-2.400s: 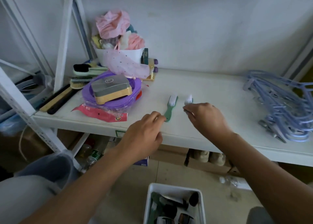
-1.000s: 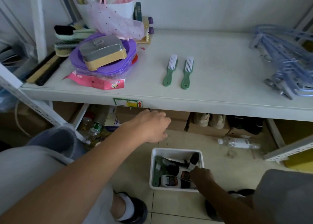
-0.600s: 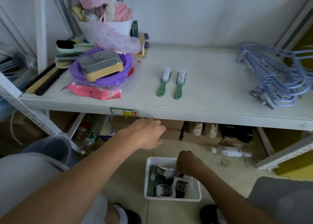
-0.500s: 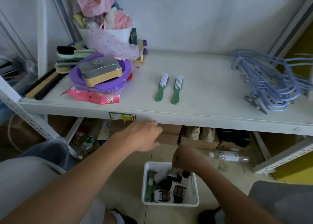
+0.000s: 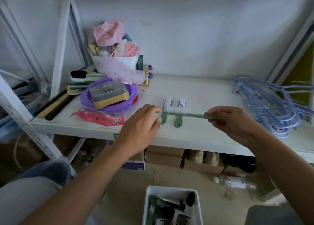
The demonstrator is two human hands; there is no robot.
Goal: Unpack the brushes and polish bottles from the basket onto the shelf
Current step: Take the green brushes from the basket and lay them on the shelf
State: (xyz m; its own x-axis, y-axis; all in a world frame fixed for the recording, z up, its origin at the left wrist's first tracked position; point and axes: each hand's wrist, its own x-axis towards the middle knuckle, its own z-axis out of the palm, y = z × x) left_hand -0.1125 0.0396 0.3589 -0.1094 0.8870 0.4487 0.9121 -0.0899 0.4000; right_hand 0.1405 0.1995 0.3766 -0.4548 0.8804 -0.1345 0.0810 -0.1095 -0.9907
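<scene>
A green brush with white bristles [image 5: 192, 114] hangs level just above the white shelf [image 5: 195, 88]. My right hand [image 5: 232, 122] pinches the end of its handle, and my left hand [image 5: 141, 129] pinches the bristle end. Beneath it, two more green brushes [image 5: 178, 122] lie side by side on the shelf with their bristles pointing away from me. On the floor below stands the white basket [image 5: 147, 202], holding dark polish bottles [image 5: 169, 211] and another green brush.
Blue hangers [image 5: 271, 105] are piled at the shelf's right end. At the left sit a purple basin with a grey box [image 5: 108, 95], a white tub of pink cloths [image 5: 117, 61] and other brushes [image 5: 79, 75]. Cardboard boxes [image 5: 163, 156] and a plastic bottle [image 5: 234, 182] lie under the shelf.
My right hand has come up out of the basket with a third green brush and carried it over the shelf. My left hand has risen from below the shelf edge to the brush's bristle end.
</scene>
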